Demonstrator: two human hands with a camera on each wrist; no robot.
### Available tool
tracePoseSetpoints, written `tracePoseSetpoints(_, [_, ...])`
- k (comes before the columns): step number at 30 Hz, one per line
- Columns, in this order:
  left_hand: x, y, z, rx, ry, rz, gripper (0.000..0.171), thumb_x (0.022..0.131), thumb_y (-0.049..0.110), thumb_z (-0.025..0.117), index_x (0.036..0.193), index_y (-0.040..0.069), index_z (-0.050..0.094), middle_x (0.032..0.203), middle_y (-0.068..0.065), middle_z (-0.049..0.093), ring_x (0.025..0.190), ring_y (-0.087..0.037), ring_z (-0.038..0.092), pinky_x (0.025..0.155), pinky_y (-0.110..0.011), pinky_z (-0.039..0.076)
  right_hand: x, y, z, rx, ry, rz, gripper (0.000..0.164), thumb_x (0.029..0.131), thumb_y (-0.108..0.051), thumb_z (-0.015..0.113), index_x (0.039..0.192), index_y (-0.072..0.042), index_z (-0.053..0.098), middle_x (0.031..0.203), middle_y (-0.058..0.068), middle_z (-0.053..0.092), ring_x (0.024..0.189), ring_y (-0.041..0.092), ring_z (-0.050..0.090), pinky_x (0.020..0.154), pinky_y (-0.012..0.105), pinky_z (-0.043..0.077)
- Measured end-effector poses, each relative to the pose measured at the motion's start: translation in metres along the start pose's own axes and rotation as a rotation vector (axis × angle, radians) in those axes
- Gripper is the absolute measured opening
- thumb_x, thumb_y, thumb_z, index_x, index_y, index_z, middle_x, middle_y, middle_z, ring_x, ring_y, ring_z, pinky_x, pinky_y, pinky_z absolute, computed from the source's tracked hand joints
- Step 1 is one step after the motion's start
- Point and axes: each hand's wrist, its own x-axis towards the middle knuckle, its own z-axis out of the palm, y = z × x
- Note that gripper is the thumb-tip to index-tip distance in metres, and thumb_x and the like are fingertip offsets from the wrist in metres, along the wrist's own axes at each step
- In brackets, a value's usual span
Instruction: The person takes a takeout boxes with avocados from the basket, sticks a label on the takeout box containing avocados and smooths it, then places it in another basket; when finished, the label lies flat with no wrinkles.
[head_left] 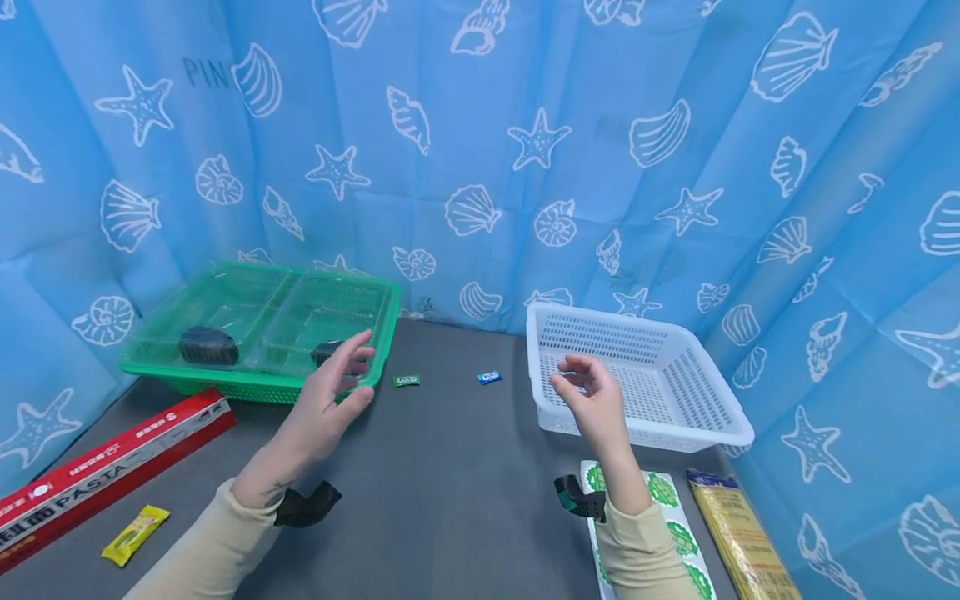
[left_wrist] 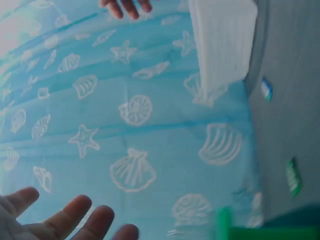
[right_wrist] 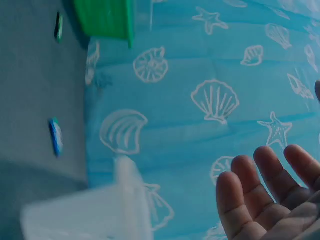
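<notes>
1. Since neither hand holds anything, there's no grip to explain; the left hand [head_left: 322, 400] is at about 10 o'clock (dial centred mid-table, 12 at the curtain), thumb and fingers apart; the right hand [head_left: 597, 404] is at about 2, fingers loosely bent, thumb separate.
2. The rectangular green plastic basket [head_left: 255, 388] is at 10 o'clock too; its clear plastic compartments hold a dark rounded lump [head_left: 208, 346] each, presumably to keep them apart; the left hand partly hides the other one; can't tell if it touches the basket.
3. The rectangular white slatted plastic basket [head_left: 682, 432] is at 2, just beyond the right hand; my guess is the two got opposite sides so each hand has one close.
4. A tiny green packet [head_left: 406, 380] at 11 and a tiny blue-and-white packet [head_left: 490, 377] at 12 lie between them, probably in easy reach of both hands.
5. The long red PASTA box [head_left: 112, 467] at 9 and the white sheet with green stickers [head_left: 684, 537] at 4 look parked aside; seems like that frees the middle, imo.
</notes>
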Motion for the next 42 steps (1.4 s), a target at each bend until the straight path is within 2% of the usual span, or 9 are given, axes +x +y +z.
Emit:
tracePoseSetpoints(5, [-0.032,-0.007,0.01,-0.142,0.115,-0.021,0.048,0.086,0.006,0.045,0.133,0.011,0.032,0.112,-0.009,0.05,0.097,-0.014,0.051,0.079,-0.025,0.045,-0.026,0.016,0.006,0.187,0.09,0.092,0.028,0.079,-0.012,0.064,0.099,0.002,0.051,0.089,0.009,0.056,0.075,0.01,0.057,0.063,0.025,0.05])
tracePoseSetpoints(8, [-0.047,-0.01,0.014,-0.215,0.169,-0.053,0.047,0.084,-0.002,0.043,0.13,0.005,0.035,0.105,-0.008,0.052,0.092,-0.008,0.052,0.076,-0.016,0.044,-0.034,0.049,0.011,0.242,0.154,0.097,0.028,0.078,-0.015,0.065,0.096,0.001,0.052,0.085,0.009,0.056,0.07,0.014,0.058,0.058,0.027,0.051])
tracePoseSetpoints(11, [-0.06,-0.015,0.015,-0.273,0.197,-0.092,0.042,0.086,-0.004,0.04,0.128,0.0,0.034,0.102,-0.007,0.053,0.089,-0.008,0.054,0.075,-0.016,0.046,-0.036,0.103,0.016,0.264,0.232,0.127,0.029,0.077,-0.02,0.066,0.094,-0.001,0.053,0.082,0.009,0.058,0.067,0.017,0.059,0.053,0.025,0.05])
tracePoseSetpoints(14, [-0.07,-0.023,0.011,-0.339,0.224,-0.11,0.039,0.088,-0.004,0.037,0.127,-0.003,0.032,0.101,-0.007,0.054,0.087,-0.009,0.055,0.073,-0.019,0.047,-0.034,0.147,0.019,0.241,0.348,0.229,0.032,0.073,-0.029,0.069,0.089,-0.005,0.055,0.079,0.011,0.061,0.063,0.018,0.06,0.048,0.025,0.049])
tracePoseSetpoints(19, [-0.078,-0.036,0.001,-0.408,0.253,-0.046,0.039,0.088,-0.006,0.033,0.127,-0.005,0.029,0.1,-0.005,0.055,0.085,-0.008,0.056,0.073,-0.019,0.048,-0.029,0.166,0.021,0.209,0.492,0.383,0.043,0.066,-0.042,0.071,0.081,-0.007,0.052,0.074,0.013,0.06,0.056,0.018,0.058,0.044,0.028,0.049])
tracePoseSetpoints(22, [-0.079,-0.042,-0.004,-0.392,0.281,-0.037,0.039,0.088,-0.006,0.034,0.127,-0.007,0.027,0.099,-0.005,0.056,0.083,-0.009,0.057,0.072,-0.018,0.048,-0.025,0.169,0.018,0.215,0.538,0.415,0.046,0.064,-0.046,0.071,0.08,-0.008,0.051,0.069,0.008,0.058,0.052,0.014,0.056,0.042,0.026,0.048])
tracePoseSetpoints(30, [-0.061,-0.055,-0.005,-0.231,0.338,-0.346,0.043,0.091,0.016,0.043,0.13,0.007,0.027,0.096,-0.001,0.054,0.076,-0.009,0.058,0.068,-0.021,0.049,-0.018,0.182,-0.003,0.207,0.623,0.445,0.046,0.064,-0.046,0.071,0.084,-0.008,0.055,0.065,0.002,0.055,0.048,0.008,0.053,0.039,0.02,0.045])
tracePoseSetpoints(34, [-0.046,-0.059,-0.009,-0.194,0.36,-0.409,0.049,0.09,0.024,0.047,0.132,0.012,0.026,0.096,-0.012,0.054,0.071,-0.009,0.058,0.066,-0.022,0.05,-0.016,0.183,-0.006,0.221,0.624,0.497,0.048,0.062,-0.047,0.071,0.085,-0.008,0.055,0.067,0.003,0.054,0.05,0.008,0.053,0.04,0.02,0.046])
tracePoseSetpoints(42, [-0.024,-0.063,-0.026,0.031,0.434,-0.564,0.066,0.084,0.045,0.05,0.137,0.024,0.017,0.089,-0.02,0.059,0.055,-0.013,0.058,0.058,-0.027,0.048,-0.013,0.178,0.003,0.252,0.604,0.524,0.047,0.061,-0.046,0.072,0.085,-0.009,0.054,0.067,0.002,0.054,0.049,0.007,0.052,0.039,0.02,0.045])
